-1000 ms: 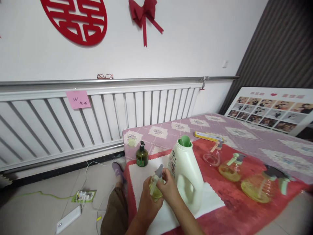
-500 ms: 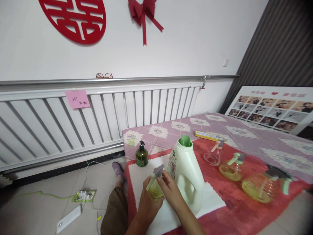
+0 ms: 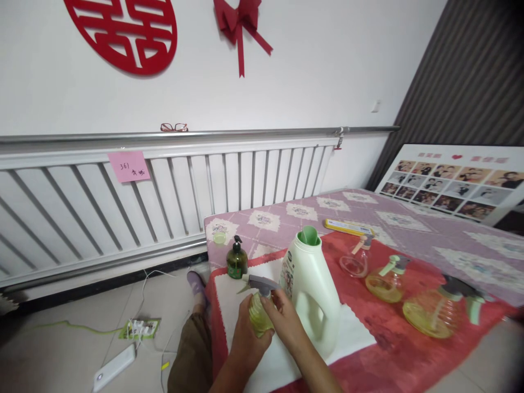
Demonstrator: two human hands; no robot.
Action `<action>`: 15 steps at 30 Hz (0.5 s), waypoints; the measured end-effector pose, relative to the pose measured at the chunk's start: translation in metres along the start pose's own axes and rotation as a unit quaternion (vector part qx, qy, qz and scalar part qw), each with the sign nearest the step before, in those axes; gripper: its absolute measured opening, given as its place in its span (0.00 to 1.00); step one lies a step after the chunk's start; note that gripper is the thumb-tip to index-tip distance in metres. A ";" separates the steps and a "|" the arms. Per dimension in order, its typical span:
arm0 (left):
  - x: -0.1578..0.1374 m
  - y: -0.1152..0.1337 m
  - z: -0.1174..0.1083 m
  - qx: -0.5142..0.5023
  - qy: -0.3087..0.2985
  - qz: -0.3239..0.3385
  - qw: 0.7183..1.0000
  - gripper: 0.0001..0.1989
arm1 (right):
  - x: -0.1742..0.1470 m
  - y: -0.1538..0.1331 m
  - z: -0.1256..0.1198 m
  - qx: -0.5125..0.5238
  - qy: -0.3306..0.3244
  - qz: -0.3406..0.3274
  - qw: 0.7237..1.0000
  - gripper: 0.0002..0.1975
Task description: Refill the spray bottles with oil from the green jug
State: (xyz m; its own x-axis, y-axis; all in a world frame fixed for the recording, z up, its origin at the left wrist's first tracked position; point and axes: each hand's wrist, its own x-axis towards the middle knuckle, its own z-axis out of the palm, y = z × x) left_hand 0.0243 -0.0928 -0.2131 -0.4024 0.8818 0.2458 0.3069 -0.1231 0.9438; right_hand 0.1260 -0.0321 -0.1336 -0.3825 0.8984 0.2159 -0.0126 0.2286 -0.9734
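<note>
My left hand (image 3: 248,329) is wrapped round the body of a small clear spray bottle (image 3: 259,316) with yellowish liquid in it. The fingers of my right hand (image 3: 283,315) grip the neck of its grey spray head (image 3: 262,284), whose nozzle points left. Just right of my hands stands a big pale-green detergent jug (image 3: 313,289), its mouth showing a green inside. Behind the spray bottle is a dark green pump bottle (image 3: 237,258). All this is over a white cloth (image 3: 352,333) on the table.
Toward the right, on a red cloth (image 3: 393,355), stand a clear spray bottle (image 3: 354,264), one with a green collar (image 3: 385,286) and a larger one (image 3: 428,316). A yellow box (image 3: 349,227) lies behind. A power strip (image 3: 140,328) and cables are on the floor.
The spray head has turned on the bottle: its nozzle pointed down toward me and now points left. Both hands stay in nearly the same place.
</note>
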 end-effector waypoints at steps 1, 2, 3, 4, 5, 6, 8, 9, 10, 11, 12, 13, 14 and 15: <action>0.000 0.000 0.000 0.002 0.000 -0.002 1.000 0.42 | -0.001 0.000 0.000 0.002 -0.006 0.005 1.000 0.16; 0.000 0.001 0.000 0.004 0.000 -0.006 1.000 0.42 | -0.001 0.000 0.000 0.003 -0.009 0.008 1.000 0.15; 0.000 0.001 0.000 0.006 0.001 -0.011 1.000 0.42 | -0.001 0.000 0.001 0.004 -0.008 0.011 1.000 0.16; -0.001 0.001 0.000 0.008 0.001 -0.015 1.000 0.42 | -0.001 0.001 0.002 0.006 -0.005 0.014 1.000 0.16; -0.001 0.001 0.000 0.009 0.001 -0.019 1.000 0.42 | 0.000 0.001 0.002 0.008 -0.001 0.015 1.000 0.17; -0.001 0.002 0.000 0.011 0.001 -0.021 1.000 0.42 | 0.000 0.002 0.003 0.009 0.004 0.017 1.000 0.17; -0.001 0.002 0.000 0.016 0.001 -0.021 1.000 0.42 | 0.002 0.002 0.005 0.008 0.011 0.020 1.000 0.17; -0.001 0.002 0.000 0.017 0.001 -0.018 1.000 0.41 | 0.002 0.002 0.005 0.006 0.014 0.022 1.000 0.16; -0.001 0.001 0.000 0.016 0.001 -0.015 1.000 0.41 | 0.003 0.002 0.005 0.003 0.017 0.024 1.000 0.15; -0.001 0.001 0.000 0.012 0.002 -0.011 1.000 0.41 | 0.003 0.001 0.005 -0.001 0.021 0.027 0.999 0.14; -0.001 0.001 0.000 0.009 0.003 -0.008 1.000 0.41 | 0.003 0.001 0.004 -0.005 0.025 0.030 0.999 0.13; -0.001 0.000 0.000 0.006 0.004 -0.005 1.000 0.41 | 0.004 0.001 0.004 -0.009 0.029 0.033 0.999 0.13; -0.001 0.000 0.000 0.004 0.005 -0.002 1.000 0.42 | 0.004 0.002 0.004 -0.014 0.032 0.035 0.999 0.13; -0.001 0.000 0.000 0.003 0.007 0.001 1.000 0.42 | 0.004 0.002 0.004 -0.017 0.035 0.035 0.999 0.12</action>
State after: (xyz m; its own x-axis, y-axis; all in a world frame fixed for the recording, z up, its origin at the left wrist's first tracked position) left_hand 0.0246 -0.0937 -0.2136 -0.4142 0.8752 0.2499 0.3131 -0.1208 0.9420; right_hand 0.1206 -0.0296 -0.1345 -0.3150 0.9366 0.1533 0.0439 0.1757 -0.9835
